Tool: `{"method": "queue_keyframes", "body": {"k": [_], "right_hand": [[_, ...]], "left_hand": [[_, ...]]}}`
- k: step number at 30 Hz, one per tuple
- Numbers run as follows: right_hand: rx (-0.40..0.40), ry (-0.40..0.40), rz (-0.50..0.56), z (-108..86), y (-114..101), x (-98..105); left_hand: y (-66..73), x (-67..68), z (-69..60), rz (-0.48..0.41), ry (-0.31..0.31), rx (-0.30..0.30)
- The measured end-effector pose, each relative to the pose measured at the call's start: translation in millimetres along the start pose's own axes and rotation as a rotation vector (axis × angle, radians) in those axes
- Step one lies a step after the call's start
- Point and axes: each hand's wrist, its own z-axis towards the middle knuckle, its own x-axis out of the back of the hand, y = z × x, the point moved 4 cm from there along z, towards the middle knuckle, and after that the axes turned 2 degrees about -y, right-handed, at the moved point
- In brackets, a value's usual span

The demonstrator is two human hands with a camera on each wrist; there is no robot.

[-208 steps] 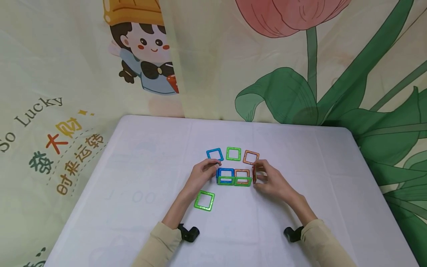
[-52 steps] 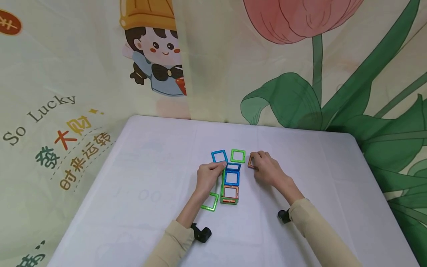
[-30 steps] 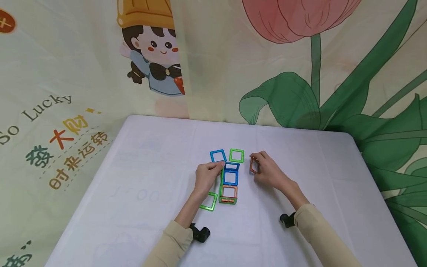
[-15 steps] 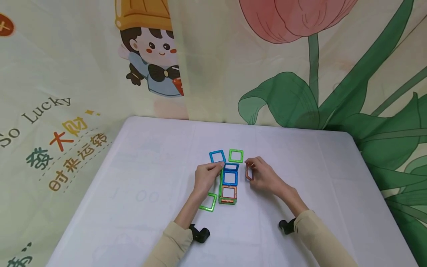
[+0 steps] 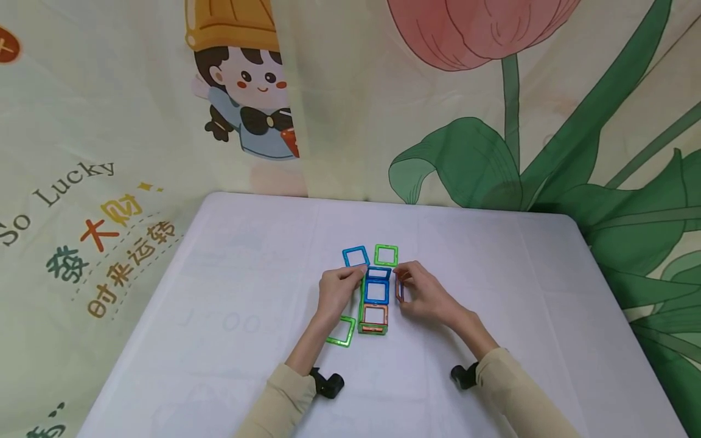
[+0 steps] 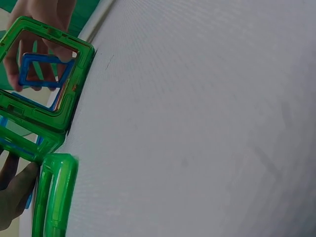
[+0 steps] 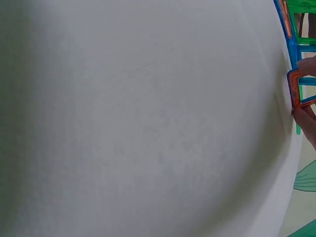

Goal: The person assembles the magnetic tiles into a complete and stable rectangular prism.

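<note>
A small structure of magnetic tiles (image 5: 376,303) stands lengthwise on the table, with blue and orange squares inside and green ones along its left side and near end. At its far left corner, my left hand (image 5: 336,295) pinches a tile edge between thumb and finger; the left wrist view shows those fingers (image 6: 19,190) against the green tiles (image 6: 59,123). Close to the structure's right side, my right hand (image 5: 427,295) holds an orange magnetic tile (image 5: 398,289) upright by its edges. In the right wrist view this orange tile (image 7: 294,89) partly hides the blue tiles behind it.
Behind the structure lie a loose blue tile (image 5: 355,248) and a loose green tile (image 5: 386,246). Another green tile (image 5: 352,331) lies at front left, partly behind my left wrist. A white cloth covers the table (image 5: 263,255), and a printed curtain hangs behind.
The structure has turned from crosswise to lengthwise. My right hand has picked up the orange tile from the back right and brought it left beside the structure. Lately my left hand stays put.
</note>
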Motion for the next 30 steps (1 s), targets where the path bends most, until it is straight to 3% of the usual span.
{"method": "queue_keyframes", "body": {"k": [14, 30], "right_hand": [[-0.051, 0.019, 0.081, 5.2, 0.0, -5.9], [-0.033, 0.017, 0.152, 10.4, -0.3, -11.7]], "left_hand": [[-0.2, 0.4, -0.2, -0.014, -0.01, 0.005], [-0.4, 0.6, 0.8, -0.01, 0.001, 0.003]]}}
